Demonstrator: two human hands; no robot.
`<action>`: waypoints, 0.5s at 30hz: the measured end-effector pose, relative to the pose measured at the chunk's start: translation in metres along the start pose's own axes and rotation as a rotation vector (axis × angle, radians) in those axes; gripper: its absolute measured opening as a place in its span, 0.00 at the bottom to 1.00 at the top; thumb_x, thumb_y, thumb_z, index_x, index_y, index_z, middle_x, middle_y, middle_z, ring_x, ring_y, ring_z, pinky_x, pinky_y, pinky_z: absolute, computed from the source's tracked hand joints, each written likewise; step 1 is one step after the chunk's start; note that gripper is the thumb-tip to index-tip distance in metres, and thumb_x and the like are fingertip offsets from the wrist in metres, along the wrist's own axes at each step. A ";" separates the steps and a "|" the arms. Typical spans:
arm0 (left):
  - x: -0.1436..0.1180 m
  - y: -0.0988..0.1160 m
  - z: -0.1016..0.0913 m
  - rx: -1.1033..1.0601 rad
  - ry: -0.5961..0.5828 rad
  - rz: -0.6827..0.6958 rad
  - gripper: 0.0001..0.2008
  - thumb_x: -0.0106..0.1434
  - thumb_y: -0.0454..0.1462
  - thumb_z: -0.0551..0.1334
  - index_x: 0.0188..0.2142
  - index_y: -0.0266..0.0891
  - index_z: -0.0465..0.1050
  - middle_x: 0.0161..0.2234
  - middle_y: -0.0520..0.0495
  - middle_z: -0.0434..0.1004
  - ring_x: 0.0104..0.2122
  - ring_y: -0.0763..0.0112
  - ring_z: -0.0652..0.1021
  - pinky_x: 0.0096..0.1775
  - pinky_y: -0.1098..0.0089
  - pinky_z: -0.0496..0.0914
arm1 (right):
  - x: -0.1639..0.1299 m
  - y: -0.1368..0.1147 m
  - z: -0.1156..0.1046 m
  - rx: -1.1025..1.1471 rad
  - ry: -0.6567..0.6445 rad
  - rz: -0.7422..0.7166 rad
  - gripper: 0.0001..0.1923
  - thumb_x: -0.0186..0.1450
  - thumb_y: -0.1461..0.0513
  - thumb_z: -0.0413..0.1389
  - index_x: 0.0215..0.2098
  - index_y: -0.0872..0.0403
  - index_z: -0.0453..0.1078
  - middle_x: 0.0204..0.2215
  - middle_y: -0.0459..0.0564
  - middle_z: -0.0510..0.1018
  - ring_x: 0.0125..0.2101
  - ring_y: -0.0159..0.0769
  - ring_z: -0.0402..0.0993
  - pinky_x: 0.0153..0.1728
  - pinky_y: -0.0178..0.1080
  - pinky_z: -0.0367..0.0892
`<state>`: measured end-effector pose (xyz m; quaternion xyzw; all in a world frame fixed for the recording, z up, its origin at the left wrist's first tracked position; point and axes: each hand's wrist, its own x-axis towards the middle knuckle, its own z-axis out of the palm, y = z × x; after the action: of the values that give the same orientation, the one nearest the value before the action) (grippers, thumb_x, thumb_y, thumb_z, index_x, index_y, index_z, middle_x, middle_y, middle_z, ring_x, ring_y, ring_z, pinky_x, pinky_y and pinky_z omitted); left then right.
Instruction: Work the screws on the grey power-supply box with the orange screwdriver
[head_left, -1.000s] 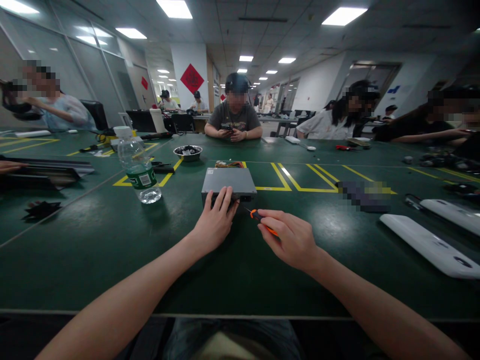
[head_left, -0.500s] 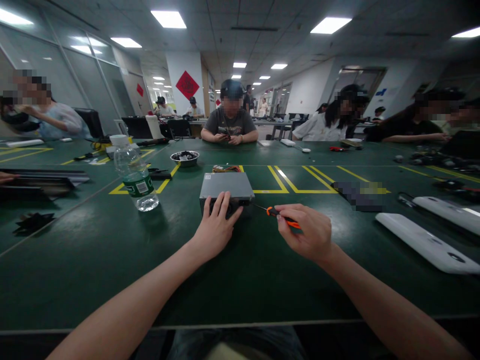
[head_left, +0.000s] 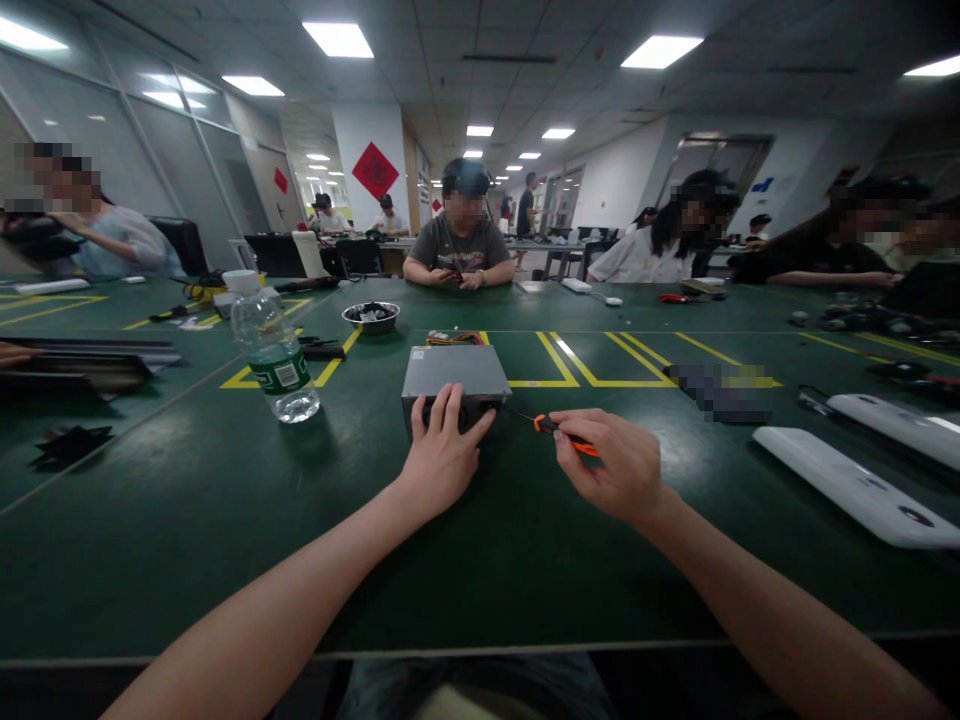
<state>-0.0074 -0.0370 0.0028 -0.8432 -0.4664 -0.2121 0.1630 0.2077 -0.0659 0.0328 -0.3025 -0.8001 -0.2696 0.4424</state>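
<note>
Since a second ago the right hand (head_left: pixel 611 465) has drawn the screwdriver (head_left: pixel 564 436) rightward, so its tip now sits just off the metal box (head_left: pixel 454 373) at the near right corner. The fingers pinch the orange-and-black handle. The left hand (head_left: pixel 442 450) lies flat, fingers spread, on the box's near face. The box is grey and flat-topped, with coloured wires at its far end, mid-bench. A water bottle (head_left: pixel 274 350) stands well left; bare green bench (head_left: pixel 480 560) runs to the near edge.

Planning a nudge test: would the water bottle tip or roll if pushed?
The bottle stands upright, tall and narrow, so a high push probably tips it. Water seems only near the base, so likely light. Round body: once down, it would likely roll on the table.
</note>
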 end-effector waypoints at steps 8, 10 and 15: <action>0.003 0.004 0.005 -0.042 0.041 -0.048 0.24 0.57 0.35 0.57 0.54 0.50 0.62 0.59 0.37 0.49 0.59 0.48 0.51 0.55 0.44 0.45 | -0.001 0.000 0.000 0.011 0.004 0.012 0.07 0.57 0.68 0.54 0.35 0.54 0.64 0.31 0.50 0.78 0.28 0.32 0.74 0.28 0.34 0.68; 0.004 0.004 0.006 -0.054 0.051 -0.047 0.24 0.57 0.34 0.57 0.54 0.49 0.63 0.58 0.37 0.49 0.60 0.48 0.50 0.55 0.43 0.44 | -0.001 0.000 0.000 0.009 0.001 0.016 0.07 0.57 0.68 0.54 0.35 0.54 0.64 0.31 0.49 0.78 0.28 0.32 0.74 0.28 0.34 0.68; 0.005 0.004 0.007 -0.067 0.064 -0.027 0.27 0.53 0.31 0.58 0.54 0.45 0.64 0.59 0.37 0.48 0.61 0.47 0.47 0.56 0.43 0.43 | 0.000 -0.002 0.000 0.018 -0.012 0.011 0.08 0.56 0.68 0.54 0.34 0.54 0.64 0.31 0.49 0.78 0.28 0.32 0.74 0.28 0.34 0.68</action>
<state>-0.0002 -0.0322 -0.0007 -0.8345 -0.4650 -0.2566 0.1465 0.2064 -0.0669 0.0325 -0.3044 -0.8035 -0.2581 0.4416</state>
